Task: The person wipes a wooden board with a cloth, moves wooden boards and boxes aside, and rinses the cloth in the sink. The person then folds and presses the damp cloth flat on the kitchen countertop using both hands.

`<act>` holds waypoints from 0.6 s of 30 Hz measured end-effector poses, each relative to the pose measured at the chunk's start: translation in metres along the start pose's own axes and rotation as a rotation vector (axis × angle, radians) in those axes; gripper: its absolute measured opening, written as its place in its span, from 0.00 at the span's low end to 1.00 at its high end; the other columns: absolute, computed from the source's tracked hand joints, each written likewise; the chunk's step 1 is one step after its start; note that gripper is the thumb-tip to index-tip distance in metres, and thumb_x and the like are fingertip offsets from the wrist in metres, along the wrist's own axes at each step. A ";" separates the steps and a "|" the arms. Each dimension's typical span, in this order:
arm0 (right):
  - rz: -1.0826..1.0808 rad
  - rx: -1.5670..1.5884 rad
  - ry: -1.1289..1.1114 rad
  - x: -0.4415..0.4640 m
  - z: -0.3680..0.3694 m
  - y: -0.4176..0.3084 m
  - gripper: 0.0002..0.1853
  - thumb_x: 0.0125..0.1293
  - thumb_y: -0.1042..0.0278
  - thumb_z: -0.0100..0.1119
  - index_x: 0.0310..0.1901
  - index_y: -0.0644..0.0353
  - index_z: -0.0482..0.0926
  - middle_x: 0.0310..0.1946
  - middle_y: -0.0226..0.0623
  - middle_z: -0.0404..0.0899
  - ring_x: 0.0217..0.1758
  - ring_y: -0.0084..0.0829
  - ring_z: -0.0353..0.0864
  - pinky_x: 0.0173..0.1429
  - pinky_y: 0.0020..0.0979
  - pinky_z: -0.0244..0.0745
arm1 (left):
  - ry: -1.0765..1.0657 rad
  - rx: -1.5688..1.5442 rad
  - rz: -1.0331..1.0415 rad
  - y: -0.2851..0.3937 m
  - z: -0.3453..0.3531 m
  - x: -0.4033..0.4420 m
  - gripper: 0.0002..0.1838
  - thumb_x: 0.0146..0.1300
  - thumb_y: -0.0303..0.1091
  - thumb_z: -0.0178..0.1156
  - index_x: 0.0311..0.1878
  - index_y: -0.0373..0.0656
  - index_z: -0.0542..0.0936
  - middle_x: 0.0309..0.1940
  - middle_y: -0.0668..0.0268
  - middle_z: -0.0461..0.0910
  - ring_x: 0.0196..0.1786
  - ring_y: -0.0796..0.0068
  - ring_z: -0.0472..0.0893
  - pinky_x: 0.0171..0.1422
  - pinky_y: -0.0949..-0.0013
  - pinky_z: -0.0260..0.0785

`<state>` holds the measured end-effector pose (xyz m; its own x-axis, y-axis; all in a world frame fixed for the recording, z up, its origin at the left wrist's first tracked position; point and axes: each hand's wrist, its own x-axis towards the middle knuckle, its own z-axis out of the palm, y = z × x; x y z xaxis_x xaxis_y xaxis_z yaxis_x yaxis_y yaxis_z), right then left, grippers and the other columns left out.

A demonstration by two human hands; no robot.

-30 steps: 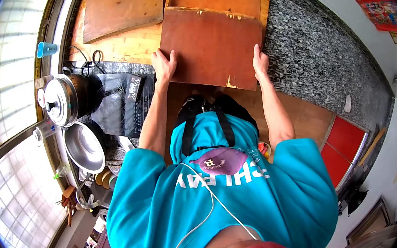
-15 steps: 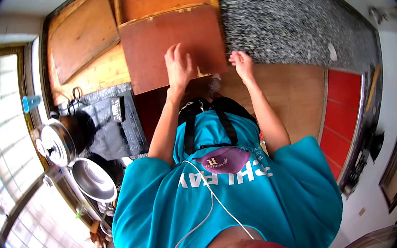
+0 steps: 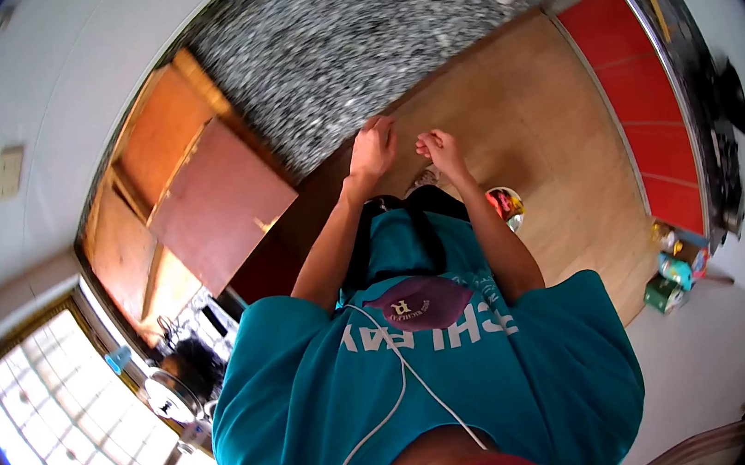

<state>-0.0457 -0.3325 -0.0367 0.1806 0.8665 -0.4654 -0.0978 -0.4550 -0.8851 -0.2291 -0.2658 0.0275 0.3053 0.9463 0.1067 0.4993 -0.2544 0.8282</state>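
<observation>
My left hand point(image 3: 373, 150) is in the air near the front edge of the speckled countertop point(image 3: 314, 63). Its fingers are loosely bent and apart, and nothing shows in them. Close by on the right, my right hand point(image 3: 443, 151) hovers over the brown floor point(image 3: 534, 110). Its fingers are curled in, with nothing visible between them. The two hands do not touch each other. Left of them, a reddish-brown wooden board point(image 3: 220, 205) lies at the counter's edge, apart from my left hand.
More wooden boards point(image 3: 122, 249) lie at the left. A pot point(image 3: 169, 392) stands by the window. Beside my right forearm is a round container with a colourful top point(image 3: 506, 205). Red cabinet doors point(image 3: 635, 98) stand at right, with a green box point(image 3: 663, 292) and packages below.
My view has turned right, so the boards and window have shifted left and down. My left hand has moved away from the reddish-brown board. The right hand's fingers have curled.
</observation>
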 end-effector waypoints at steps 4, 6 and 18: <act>-0.077 0.104 0.074 0.016 -0.078 -0.018 0.13 0.76 0.65 0.58 0.45 0.70 0.80 0.35 0.37 0.85 0.36 0.25 0.86 0.41 0.26 0.81 | -0.076 -0.027 0.128 0.034 0.067 0.053 0.09 0.66 0.26 0.62 0.48 0.37 0.84 0.43 0.52 0.85 0.45 0.53 0.86 0.48 0.59 0.79; -0.118 0.075 0.109 0.037 -0.107 -0.024 0.13 0.76 0.66 0.58 0.45 0.70 0.80 0.35 0.37 0.85 0.36 0.24 0.86 0.41 0.26 0.81 | -0.102 -0.031 0.068 0.043 0.091 0.073 0.09 0.66 0.26 0.62 0.48 0.36 0.83 0.44 0.51 0.85 0.44 0.53 0.87 0.47 0.60 0.79; -0.288 -0.626 0.249 0.203 -0.197 -0.121 0.12 0.70 0.63 0.62 0.44 0.64 0.82 0.31 0.41 0.86 0.35 0.38 0.87 0.41 0.35 0.78 | -0.171 -0.161 -0.139 0.055 0.179 0.202 0.14 0.70 0.34 0.63 0.52 0.35 0.84 0.42 0.50 0.87 0.46 0.55 0.89 0.50 0.61 0.81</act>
<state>0.1955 -0.1420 -0.0240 0.3396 0.9309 -0.1346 0.5510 -0.3129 -0.7737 0.0052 -0.1239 -0.0038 0.3821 0.9190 -0.0969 0.4149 -0.0769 0.9066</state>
